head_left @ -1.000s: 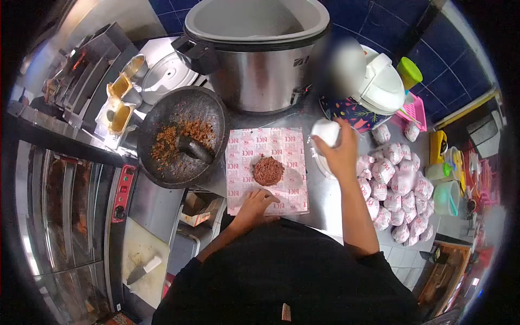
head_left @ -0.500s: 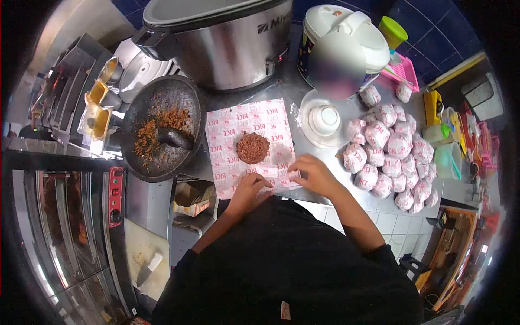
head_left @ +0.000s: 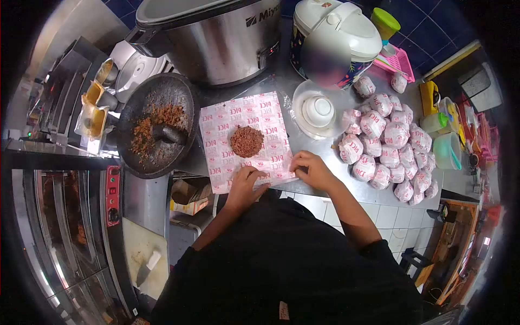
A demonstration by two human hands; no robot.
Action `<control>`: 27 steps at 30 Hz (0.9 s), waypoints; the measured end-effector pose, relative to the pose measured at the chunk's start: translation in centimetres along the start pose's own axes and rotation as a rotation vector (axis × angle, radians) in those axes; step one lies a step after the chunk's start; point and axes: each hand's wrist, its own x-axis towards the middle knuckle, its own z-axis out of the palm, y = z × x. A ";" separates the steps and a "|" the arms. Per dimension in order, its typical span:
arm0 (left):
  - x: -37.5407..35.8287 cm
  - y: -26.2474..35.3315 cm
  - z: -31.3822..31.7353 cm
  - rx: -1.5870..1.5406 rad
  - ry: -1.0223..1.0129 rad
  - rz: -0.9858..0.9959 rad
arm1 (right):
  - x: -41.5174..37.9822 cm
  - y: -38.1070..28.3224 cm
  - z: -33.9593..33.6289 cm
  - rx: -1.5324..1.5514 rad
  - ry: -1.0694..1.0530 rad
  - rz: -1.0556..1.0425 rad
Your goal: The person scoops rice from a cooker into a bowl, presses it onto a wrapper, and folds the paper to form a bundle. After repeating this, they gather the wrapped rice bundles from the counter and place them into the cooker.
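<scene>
A square of printed wrapping paper (head_left: 216,127) lies flat on the metal counter, with a round mound of reddish-brown rice (head_left: 247,142) at its middle. At the paper's near edge, my left hand (head_left: 245,188) has its fingers curled over the sheet and its thumb by the edge. My right hand (head_left: 314,171) pinches the near right corner between thumb and fingers. Right of the paper, a small white bowl (head_left: 318,111) sits upside down on a clear plastic lid or plate (head_left: 303,127).
A stone mortar (head_left: 187,103) with orange-brown crumbly paste and a pestle (head_left: 172,134) stands left. Several wrapped bundles (head_left: 396,134) are piled right. A steel rice cooker (head_left: 216,49) and white-lidded container (head_left: 360,38) line the back. A knife (head_left: 147,266) rests on a cutting board (head_left: 130,244).
My right hand has closed on the paper's near right corner. My left hand has shifted slightly on the near edge. The whole view has moved a little.
</scene>
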 end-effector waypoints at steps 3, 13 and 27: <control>0.5 0.3 0.0 0.141 -0.019 0.109 | -0.3 0.4 0.2 0.068 0.068 0.093; 1.5 1.2 1.1 0.268 -0.035 0.356 | -1.5 -0.4 1.5 0.140 0.463 0.311; 3.2 2.5 2.1 0.372 -0.205 0.291 | -2.4 0.5 2.7 -0.028 0.677 0.208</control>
